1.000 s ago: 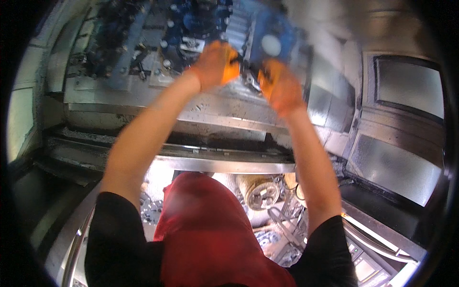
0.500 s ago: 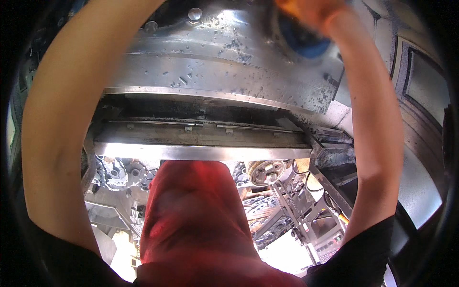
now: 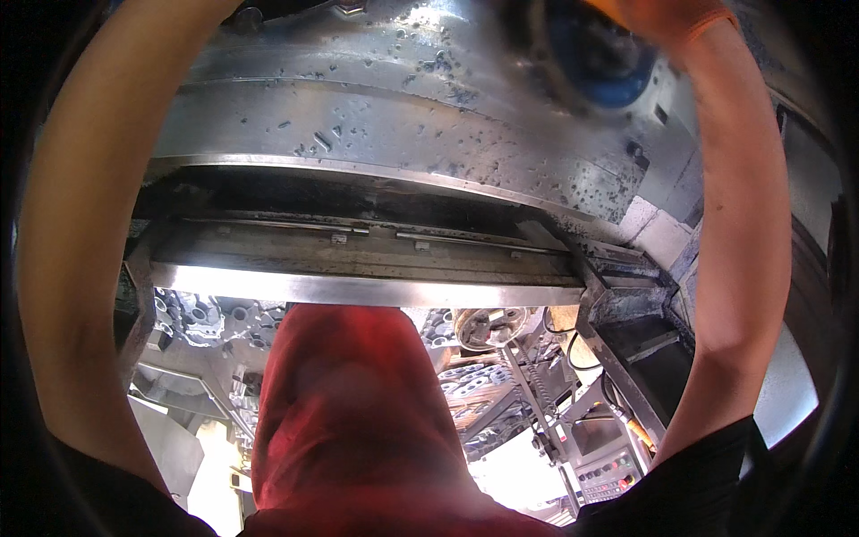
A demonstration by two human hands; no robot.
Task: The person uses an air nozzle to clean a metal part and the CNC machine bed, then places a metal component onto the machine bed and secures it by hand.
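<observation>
Blue round part (image 3: pixel 601 63) is showing; the right hand (image 3: pixel 669 18) is hanging at its far-right side, grip impossible to tell, left hand unseen.

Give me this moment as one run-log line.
left hand: out of view | right hand: orange-gloved, cut by top edge, grip unclear | blue round part: beside right hand, blurred | metal surface: dark-speckled
</observation>
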